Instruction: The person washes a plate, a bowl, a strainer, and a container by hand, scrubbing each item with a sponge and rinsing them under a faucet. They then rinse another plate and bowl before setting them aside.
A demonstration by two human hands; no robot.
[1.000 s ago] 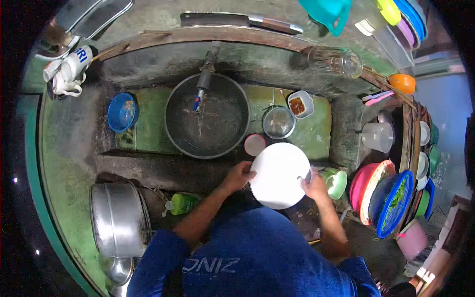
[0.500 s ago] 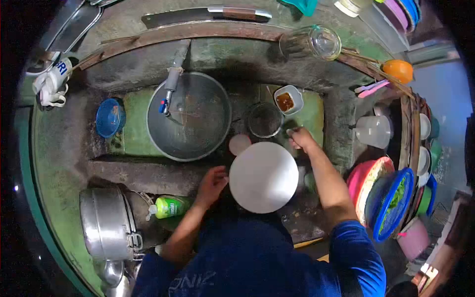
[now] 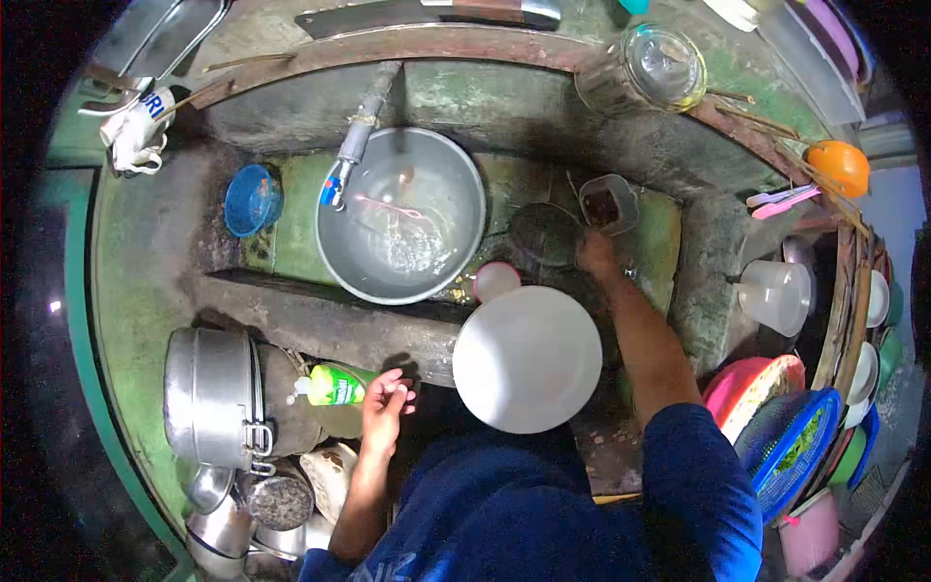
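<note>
My right hand [image 3: 596,254] reaches forward with curled fingers to the right rim of a dark round pan [image 3: 543,236]; its fingertips are in shadow. Just beyond that hand stands a square clear tub [image 3: 623,206] with brown contents. My left hand [image 3: 386,407] is empty, its fingers loosely bent and apart, close to a green soap bottle [image 3: 335,386] lying on its side. A large grey basin [image 3: 335,262] stands under the tap [image 3: 335,190], with rippling water and a thin pink strip inside. Between my arms appears a white disc [image 3: 529,359], close to the camera.
A small pink-rimmed cup [image 3: 497,281] stands beside the basin, and a blue bowl [image 3: 253,201] lies to its left. Metal pots [image 3: 208,396] crowd the lower left. On the right are a blue basket [image 3: 790,456] and a clear plastic container [image 3: 776,296]. A raised ledge [image 3: 330,327] runs in front.
My right hand has moved left to the pan's rim. My left hand has dropped back towards the soap bottle. The basin's water now ripples and looks brighter. The whole view has shifted.
</note>
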